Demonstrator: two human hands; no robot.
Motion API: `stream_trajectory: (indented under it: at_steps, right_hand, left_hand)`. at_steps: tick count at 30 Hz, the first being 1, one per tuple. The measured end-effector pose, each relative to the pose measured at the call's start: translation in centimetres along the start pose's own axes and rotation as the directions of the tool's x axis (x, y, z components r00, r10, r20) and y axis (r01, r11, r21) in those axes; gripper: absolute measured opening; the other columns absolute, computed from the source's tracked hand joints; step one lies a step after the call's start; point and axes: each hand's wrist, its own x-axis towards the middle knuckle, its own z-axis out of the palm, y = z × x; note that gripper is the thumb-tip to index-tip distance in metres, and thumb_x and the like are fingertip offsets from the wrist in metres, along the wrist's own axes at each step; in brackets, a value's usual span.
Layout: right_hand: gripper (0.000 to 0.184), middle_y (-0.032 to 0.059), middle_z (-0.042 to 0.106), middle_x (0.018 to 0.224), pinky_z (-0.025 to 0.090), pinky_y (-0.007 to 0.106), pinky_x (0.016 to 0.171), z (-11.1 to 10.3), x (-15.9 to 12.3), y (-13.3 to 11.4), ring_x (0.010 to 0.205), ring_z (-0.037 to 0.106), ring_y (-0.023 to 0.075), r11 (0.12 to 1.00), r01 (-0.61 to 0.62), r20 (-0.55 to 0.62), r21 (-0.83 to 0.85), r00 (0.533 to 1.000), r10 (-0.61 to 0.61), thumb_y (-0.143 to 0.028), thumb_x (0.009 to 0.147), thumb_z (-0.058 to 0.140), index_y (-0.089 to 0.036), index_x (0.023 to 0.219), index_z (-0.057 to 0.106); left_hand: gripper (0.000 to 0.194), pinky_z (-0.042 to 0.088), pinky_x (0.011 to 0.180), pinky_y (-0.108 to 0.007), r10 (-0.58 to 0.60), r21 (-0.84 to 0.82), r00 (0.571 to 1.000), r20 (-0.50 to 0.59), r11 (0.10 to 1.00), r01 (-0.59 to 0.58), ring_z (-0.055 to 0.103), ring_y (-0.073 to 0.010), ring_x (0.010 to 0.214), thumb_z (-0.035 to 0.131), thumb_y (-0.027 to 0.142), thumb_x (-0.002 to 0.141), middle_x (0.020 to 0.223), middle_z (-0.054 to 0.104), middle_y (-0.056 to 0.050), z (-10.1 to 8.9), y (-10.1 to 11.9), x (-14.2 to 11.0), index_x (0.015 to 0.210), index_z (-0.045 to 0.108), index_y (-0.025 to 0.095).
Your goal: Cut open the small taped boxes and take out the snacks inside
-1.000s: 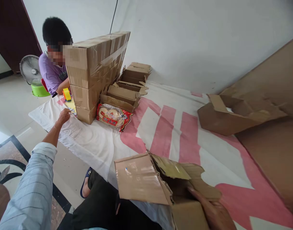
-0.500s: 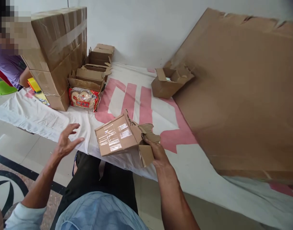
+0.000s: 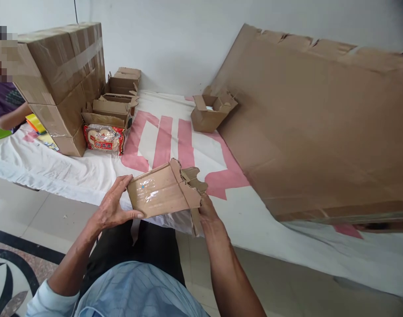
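I hold a small brown cardboard box with torn flaps and clear tape on its side, just above my lap at the near edge of a white and pink sheet. My left hand grips its left end, thumb underneath and fingers on top. My right hand holds its right end by the ragged flaps. The box is tilted, taped side up.
A tall stack of taped cartons stands at the far left, with a red food packet and open small boxes beside it. Another open box lies farther back. A big cardboard sheet leans at right. A person in purple sits behind the stack.
My left hand came in from the left and took hold of the box's left end. The view swung right and the box rose slightly toward me.
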Motion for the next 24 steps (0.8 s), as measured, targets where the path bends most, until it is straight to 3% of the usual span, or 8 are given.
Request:
stream_trajectory:
  at_steps: [3,7,11,17,21,24]
  right_hand:
    - [0.050,0.0057,0.088,0.115,0.070,0.049,0.097,-0.2,0.0,0.2,0.116,0.083,0.0361,0.995,-0.093,-0.056,0.042,0.994,0.095,-0.059,0.074,0.095,-0.032,0.114,0.084]
    - [0.060,0.0056,0.088,0.103,0.068,0.049,0.094,0.3,-0.4,-0.3,0.108,0.082,0.0373,0.992,-0.113,-0.095,0.063,0.988,0.119,-0.058,0.065,0.101,-0.027,0.113,0.083]
    - [0.062,0.0043,0.089,0.101,0.068,0.044,0.088,1.1,-1.0,-1.5,0.101,0.082,0.0338,0.992,-0.106,-0.110,0.063,0.988,0.112,-0.058,0.060,0.102,-0.025,0.109,0.083]
    - [0.060,0.0051,0.089,0.098,0.068,0.043,0.081,1.8,-1.3,-2.6,0.096,0.083,0.0333,0.991,-0.122,-0.120,0.045,0.985,0.127,-0.059,0.055,0.102,-0.025,0.101,0.083]
    - [0.056,0.0049,0.087,0.087,0.064,0.040,0.070,2.5,-1.4,-3.0,0.078,0.079,0.0294,0.988,-0.153,-0.148,0.005,0.977,0.152,-0.061,0.053,0.101,-0.025,0.092,0.082]
    - [0.052,0.0040,0.084,0.082,0.061,0.039,0.069,3.1,-1.6,-3.1,0.077,0.077,0.0288,0.991,-0.133,-0.156,-0.027,0.979,0.128,-0.063,0.057,0.097,-0.026,0.089,0.080]
  left_hand:
    - [0.085,0.060,0.113,-0.053,-0.012,-0.030,0.999,-0.033,0.999,0.011,0.069,-0.0356,0.133,0.087,0.071,0.093,0.147,0.070,-0.019,0.0,0.7,0.5,0.161,0.065,0.025]
    - [0.044,0.062,0.095,-0.041,-0.093,-0.123,0.993,-0.072,0.989,0.083,0.075,-0.0272,0.110,0.073,0.059,0.108,0.121,0.080,-0.014,0.1,1.8,1.8,0.130,0.085,0.023]
    - [0.040,0.062,0.093,-0.042,-0.200,-0.236,0.975,-0.098,0.956,0.172,0.076,-0.0275,0.103,0.075,0.062,0.105,0.111,0.083,-0.011,0.3,2.1,2.8,0.111,0.092,0.026]
    - [0.042,0.062,0.099,-0.046,-0.282,-0.344,0.954,-0.096,0.909,0.235,0.078,-0.0308,0.111,0.081,0.065,0.100,0.113,0.084,-0.012,0.1,0.9,3.2,0.107,0.094,0.026]
    - [0.046,0.061,0.104,-0.046,-0.301,-0.295,0.944,-0.137,0.922,0.252,0.077,-0.0306,0.114,0.076,0.066,0.103,0.118,0.084,-0.012,-0.3,-0.3,2.7,0.113,0.092,0.024]
    - [0.053,0.059,0.108,-0.046,-0.262,-0.164,0.945,-0.195,0.959,0.232,0.075,-0.0305,0.122,0.069,0.068,0.107,0.130,0.081,-0.013,-0.9,-1.1,1.5,0.129,0.087,0.024]
